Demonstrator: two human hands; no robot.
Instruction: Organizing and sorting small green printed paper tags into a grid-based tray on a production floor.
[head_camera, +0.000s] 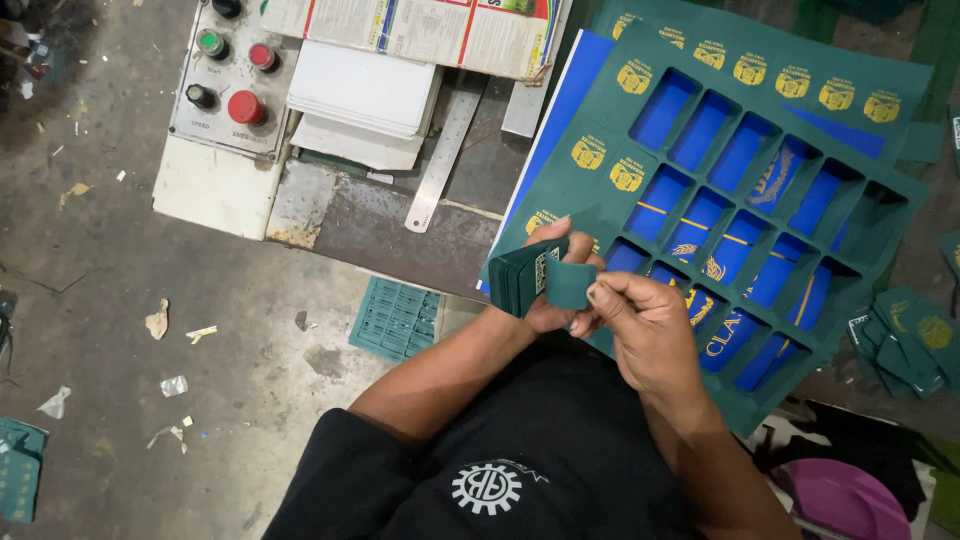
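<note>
Both hands meet above the die-cut green sheet (740, 180). Left hand (548, 300) is closed around a stack of green cards (522, 278); right hand (645, 325) pinches 1 green card (570, 284) against that stack. Loose cards (905, 340) lie right. Control box (225, 70) and steel ruler (445, 155) sit beyond.

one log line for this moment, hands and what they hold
left hand: holds stack of small green cards | right hand: pinches one green card | behind: green die-cut sheet
</note>
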